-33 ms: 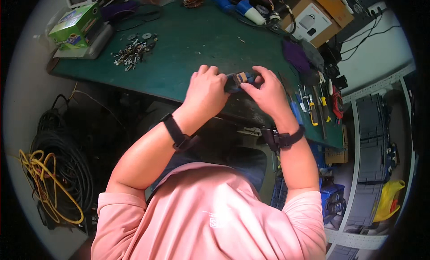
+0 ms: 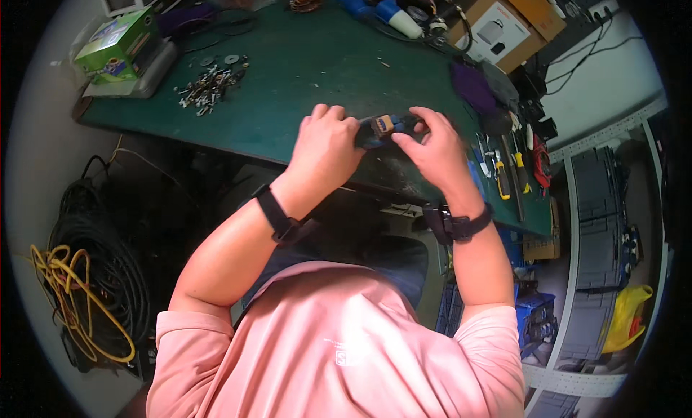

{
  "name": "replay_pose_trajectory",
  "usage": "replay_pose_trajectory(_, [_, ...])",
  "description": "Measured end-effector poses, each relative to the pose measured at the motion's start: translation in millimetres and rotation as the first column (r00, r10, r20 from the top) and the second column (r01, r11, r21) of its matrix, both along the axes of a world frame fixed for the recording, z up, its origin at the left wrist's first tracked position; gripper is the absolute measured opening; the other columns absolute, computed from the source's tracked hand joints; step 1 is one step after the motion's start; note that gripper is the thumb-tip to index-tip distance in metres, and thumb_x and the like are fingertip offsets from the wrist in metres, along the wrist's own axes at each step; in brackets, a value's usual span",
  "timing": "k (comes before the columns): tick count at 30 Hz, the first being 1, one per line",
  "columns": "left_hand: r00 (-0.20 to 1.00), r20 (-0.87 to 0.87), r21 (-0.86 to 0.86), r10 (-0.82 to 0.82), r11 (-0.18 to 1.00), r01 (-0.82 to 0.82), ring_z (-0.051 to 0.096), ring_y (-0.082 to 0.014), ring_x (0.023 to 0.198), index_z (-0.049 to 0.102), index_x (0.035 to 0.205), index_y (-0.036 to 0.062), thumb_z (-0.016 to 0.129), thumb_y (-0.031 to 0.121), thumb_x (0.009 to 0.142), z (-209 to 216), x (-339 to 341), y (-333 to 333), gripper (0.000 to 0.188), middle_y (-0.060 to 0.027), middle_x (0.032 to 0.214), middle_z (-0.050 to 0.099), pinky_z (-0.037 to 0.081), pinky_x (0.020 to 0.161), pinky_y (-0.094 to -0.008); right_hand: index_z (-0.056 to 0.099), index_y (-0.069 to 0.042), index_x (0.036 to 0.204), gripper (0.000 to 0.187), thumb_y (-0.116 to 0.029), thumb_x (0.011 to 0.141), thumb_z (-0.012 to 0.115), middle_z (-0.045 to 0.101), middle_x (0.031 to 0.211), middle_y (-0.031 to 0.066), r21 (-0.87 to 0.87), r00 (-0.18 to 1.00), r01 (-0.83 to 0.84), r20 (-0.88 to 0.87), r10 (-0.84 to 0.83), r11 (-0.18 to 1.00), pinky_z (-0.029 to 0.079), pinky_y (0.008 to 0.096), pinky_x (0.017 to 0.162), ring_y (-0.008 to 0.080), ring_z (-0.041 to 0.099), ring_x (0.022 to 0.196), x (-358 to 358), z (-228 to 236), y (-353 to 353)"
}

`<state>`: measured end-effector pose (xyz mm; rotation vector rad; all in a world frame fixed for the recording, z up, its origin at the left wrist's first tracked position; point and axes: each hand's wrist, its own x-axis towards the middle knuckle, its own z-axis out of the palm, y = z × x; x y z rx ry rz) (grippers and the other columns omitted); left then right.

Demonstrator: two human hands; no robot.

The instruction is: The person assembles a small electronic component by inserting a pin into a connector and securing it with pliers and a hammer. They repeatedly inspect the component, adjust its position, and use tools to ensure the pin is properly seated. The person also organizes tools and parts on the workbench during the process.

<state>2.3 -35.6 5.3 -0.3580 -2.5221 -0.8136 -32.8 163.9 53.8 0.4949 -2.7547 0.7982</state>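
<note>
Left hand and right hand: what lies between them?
A dark object with a tan piece on it lies between the left hand and right hand, as the head view shows; its kind is unclear.

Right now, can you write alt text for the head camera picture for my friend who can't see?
A person's bare left hand and right hand hold a small dark bluish object with a tan block, at a green worktable's near edge. A pile of small metal hardware lies to the left; yellow-handled tools lie to the right.

Dark item (image 2: 383,125) partly hidden, piled screws (image 2: 209,89) indistinct
</note>
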Motion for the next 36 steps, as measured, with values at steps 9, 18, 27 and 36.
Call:
replay_pose_trajectory(9, [0.997, -0.036, 0.076, 0.073, 0.995, -0.07, 0.056, -0.0337, 0.103, 0.066, 0.091, 0.0026, 0.079, 0.008, 0.067, 9.2, 15.4, -16.9, 0.028, -0.0131, 0.102, 0.063, 0.046, 0.09, -0.0401, 0.066, 0.0, 0.104, 0.035, -0.019, 0.076, 0.076, 0.06, 0.088, 0.0118, 0.048, 0.949, 0.311, -0.069, -0.308, 0.949, 0.05, 0.033, 0.07, 0.0228, 0.059, 0.075, 27.7, 21.2, 165.7])
replay_pose_trajectory(18, [0.996, -0.065, 0.179, 0.063, 0.983, -0.05, 0.06, -0.0305, 0.1, 0.064, 0.088, -0.0017, 0.072, 0.0, 0.071, 17.0, 26.0, 4.3, 0.019, -0.0143, 0.102, 0.064, 0.046, 0.089, -0.0357, 0.065, -0.003, 0.107, 0.037, -0.021, 0.076, 0.075, 0.063, 0.096, 0.0148, 0.157, 0.869, 0.493, -0.12, -0.479, 0.855, 0.05, 0.0397, 0.083, 0.0318, 0.061, 0.093, 53.9, 1.5, 246.7])
replay_pose_trajectory(27, [0.999, -0.01, 0.343, 0.035, 0.939, -0.03, 0.059, -0.0162, 0.085, 0.063, 0.087, -0.0019, 0.066, -0.005, 0.078, 15.0, 59.1, 13.7, 0.01, -0.0093, 0.095, 0.063, 0.047, 0.073, -0.0262, 0.059, -0.003, 0.113, 0.035, -0.013, 0.08, 0.066, 0.062, 0.109, 0.0191, 0.494, 0.89, 0.44, -0.133, -0.435, 0.75, 0.049, 0.0464, 0.089, 0.0385, 0.059, 0.105, 9.3, -11.5, 288.8])
replay_pose_trajectory(36, [0.997, -0.028, 0.401, 0.072, 0.914, -0.054, 0.059, -0.0169, 0.074, 0.064, 0.083, -0.0012, 0.069, -0.005, 0.075, -0.9, 78.1, 11.8, 0.01, -0.0084, 0.086, 0.062, 0.047, 0.067, -0.0256, 0.051, -0.001, 0.111, 0.025, -0.017, 0.093, 0.053, 0.062, 0.111, 0.0229, 0.528, 0.817, 0.544, -0.155, -0.556, 0.652, 0.049, 0.0525, 0.085, 0.0439, 0.062, 0.097, 0.2, -0.4, 282.9])
